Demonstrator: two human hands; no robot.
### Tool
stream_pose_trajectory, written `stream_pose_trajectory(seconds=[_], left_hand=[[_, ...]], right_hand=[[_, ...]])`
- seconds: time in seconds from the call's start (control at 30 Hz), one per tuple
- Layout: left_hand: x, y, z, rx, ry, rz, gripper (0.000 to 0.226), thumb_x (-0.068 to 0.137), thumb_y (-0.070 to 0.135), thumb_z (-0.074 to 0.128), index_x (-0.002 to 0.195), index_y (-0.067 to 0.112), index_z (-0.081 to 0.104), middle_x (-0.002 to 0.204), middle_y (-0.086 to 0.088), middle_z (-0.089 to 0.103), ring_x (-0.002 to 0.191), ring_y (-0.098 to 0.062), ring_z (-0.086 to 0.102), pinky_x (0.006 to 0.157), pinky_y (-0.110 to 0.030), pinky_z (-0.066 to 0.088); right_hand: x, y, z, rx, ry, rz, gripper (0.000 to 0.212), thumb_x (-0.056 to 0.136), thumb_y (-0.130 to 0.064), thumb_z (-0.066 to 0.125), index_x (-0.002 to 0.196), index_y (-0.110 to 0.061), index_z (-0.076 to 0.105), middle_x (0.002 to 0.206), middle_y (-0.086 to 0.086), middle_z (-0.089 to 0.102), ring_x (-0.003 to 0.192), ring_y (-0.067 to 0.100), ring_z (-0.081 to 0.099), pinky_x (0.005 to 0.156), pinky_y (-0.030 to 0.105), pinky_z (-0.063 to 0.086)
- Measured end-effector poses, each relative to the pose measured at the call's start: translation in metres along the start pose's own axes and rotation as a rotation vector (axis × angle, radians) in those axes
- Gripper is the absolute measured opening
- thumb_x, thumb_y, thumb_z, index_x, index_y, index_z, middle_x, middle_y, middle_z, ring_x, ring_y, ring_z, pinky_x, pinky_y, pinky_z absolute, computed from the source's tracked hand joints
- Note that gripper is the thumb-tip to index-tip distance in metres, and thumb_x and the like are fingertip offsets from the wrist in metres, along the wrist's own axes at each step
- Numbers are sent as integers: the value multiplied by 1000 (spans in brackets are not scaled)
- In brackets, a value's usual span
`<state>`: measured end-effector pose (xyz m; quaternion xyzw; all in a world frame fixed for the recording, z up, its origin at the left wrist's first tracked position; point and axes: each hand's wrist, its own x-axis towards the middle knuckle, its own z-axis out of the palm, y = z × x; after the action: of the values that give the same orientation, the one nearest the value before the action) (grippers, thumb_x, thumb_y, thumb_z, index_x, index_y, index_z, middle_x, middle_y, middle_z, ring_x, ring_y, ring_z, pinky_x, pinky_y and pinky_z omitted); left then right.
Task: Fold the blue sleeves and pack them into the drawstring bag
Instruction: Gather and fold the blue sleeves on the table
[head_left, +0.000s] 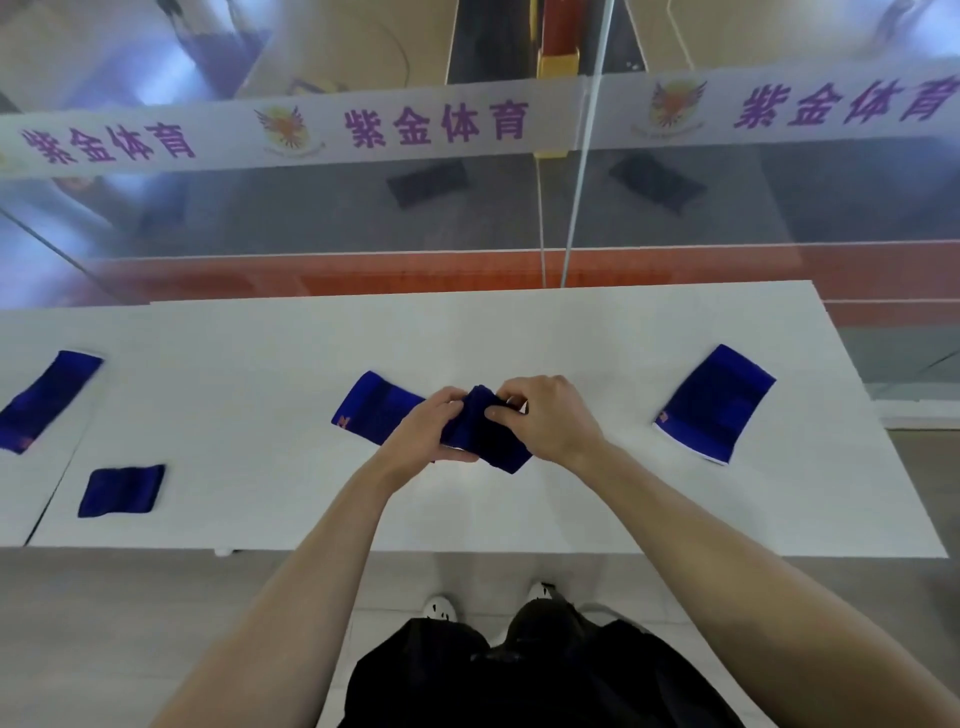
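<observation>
A white rectangular table (519, 332) stands before a glass wall with purple lettering (436, 124). Above its middle, the left hand (423, 434) and right hand (550, 415) both grip a bunched dark blue fabric sleeve (488, 441), its long axis running from upper left to lower right. A flat blue sleeve (371, 408) lies just behind it, three others well apart.

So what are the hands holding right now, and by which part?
Both hands, left and right, grip one blue sleeve at its upper, bunched end.
</observation>
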<state>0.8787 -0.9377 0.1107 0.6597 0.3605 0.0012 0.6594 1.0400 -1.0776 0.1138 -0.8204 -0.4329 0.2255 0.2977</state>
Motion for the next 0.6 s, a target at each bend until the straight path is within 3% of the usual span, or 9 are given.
stream_pose_trajectory(seconds=[0.13, 0.23, 0.37, 0.6], left_hand=[[-2, 4, -6, -19, 30, 19, 29, 116, 20, 44, 126, 17, 71, 118, -14, 79, 116, -35, 76, 78, -29, 64], [-7, 5, -9, -25, 35, 47, 16, 112, 29, 61, 125, 25, 70, 111, -3, 82, 108, -25, 78, 88, -35, 63], [-5, 3, -12, 110, 42, 120, 25, 106, 20, 74, 127, 29, 65, 105, -1, 85, 99, -22, 82, 89, -39, 61], [-2, 9, -19, 187, 77, 150, 22, 105, 22, 76, 124, 22, 65, 98, -1, 85, 83, -19, 82, 76, -30, 60]], right_hand=[[2, -11, 5, -8, 19, 3, 21, 99, -36, 73, 83, -22, 74, 73, -7, 71, 68, 17, 63, 62, 30, 50], [4, -16, 10, 6, 48, 16, 28, 99, -34, 73, 74, -24, 66, 65, -9, 65, 62, 13, 60, 58, 26, 44], [5, -25, 13, 41, 86, 24, 24, 99, -33, 74, 77, -31, 65, 66, -14, 64, 61, 7, 60, 57, 19, 40], [10, -27, 10, 13, 140, 8, 19, 96, -41, 77, 92, -22, 79, 80, -9, 76, 73, 15, 70, 69, 36, 61]])
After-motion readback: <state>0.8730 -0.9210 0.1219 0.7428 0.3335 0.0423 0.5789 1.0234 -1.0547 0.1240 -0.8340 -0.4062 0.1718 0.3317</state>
